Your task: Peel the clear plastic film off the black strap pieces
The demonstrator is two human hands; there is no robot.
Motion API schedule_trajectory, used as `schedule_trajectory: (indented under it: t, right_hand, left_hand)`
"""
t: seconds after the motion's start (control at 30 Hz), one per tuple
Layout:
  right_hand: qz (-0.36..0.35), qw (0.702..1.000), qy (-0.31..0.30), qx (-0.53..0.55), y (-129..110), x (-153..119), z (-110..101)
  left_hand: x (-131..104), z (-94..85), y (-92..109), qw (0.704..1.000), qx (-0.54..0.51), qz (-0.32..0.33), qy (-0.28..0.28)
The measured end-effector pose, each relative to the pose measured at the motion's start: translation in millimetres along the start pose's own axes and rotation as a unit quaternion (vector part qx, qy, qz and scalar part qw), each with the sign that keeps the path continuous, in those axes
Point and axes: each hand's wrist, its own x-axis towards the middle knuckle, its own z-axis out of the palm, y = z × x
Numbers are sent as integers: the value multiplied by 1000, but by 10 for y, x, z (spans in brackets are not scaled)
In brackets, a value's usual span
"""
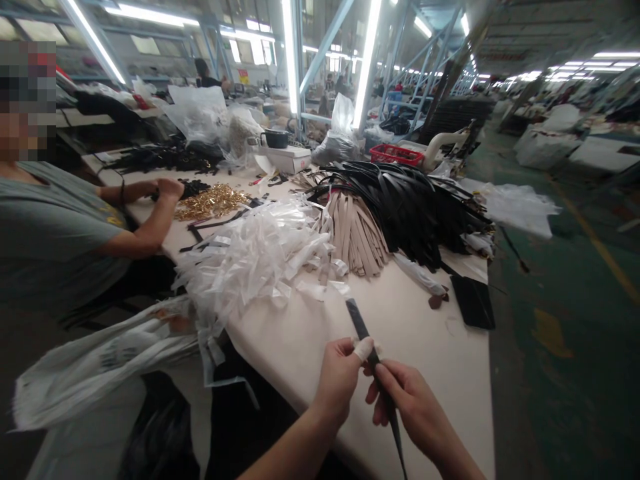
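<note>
A flat black strap [358, 321] runs between my two hands above the near part of the table. My left hand [345, 370] pinches it near its far end; a pale cover wraps the thumb. Just below, my right hand [407, 393] is closed on the same strap, whose tail hangs toward me. Beyond the strap's tip lie scraps of white film [270, 247] in a large heap. Beige straps [356, 233] fan out behind, next to a thick pile of black straps [400, 207].
At the left a co-worker's hands [170, 190] are by gold metal pieces [215, 200] on the table [290, 340]. A dark phone-like slab [473, 302] lies at the right edge. A red basket [396, 155] stands behind; a white sack [110, 353] hangs at the left.
</note>
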Motion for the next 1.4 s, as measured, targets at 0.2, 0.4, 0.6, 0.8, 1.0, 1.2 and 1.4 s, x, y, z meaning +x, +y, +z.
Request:
schedule_trajectory:
  t: [0.2, 0.4, 0.6, 0.8, 1.0, 1.2, 1.4]
  right_hand:
    - [10, 1000, 23, 14, 257, -62, -7]
    - [31, 997, -22, 73, 273, 15, 35]
    - [0, 999, 0, 36, 143, 101, 92]
    - [23, 995, -41, 83, 289, 57, 185]
    - [3, 998, 40, 44, 382, 179, 234]
    - [-1, 998, -3, 59, 357, 174, 154]
    - [-25, 999, 18, 31, 313, 198, 146]
  left_hand:
    - [-44, 80, -156, 998, -1, -52, -19]
    - [-25, 10, -91, 999, -12, -5, 46]
    - [-128, -36, -94, 999, 2, -42, -32]
    - [108, -185, 104, 994, -84, -60, -20]
    - [255, 12, -187, 988, -97, -121, -19]
    - [80, 57, -198, 996, -46, -73, -32]
    - [70, -23, -159, 996, -18, -87, -33]
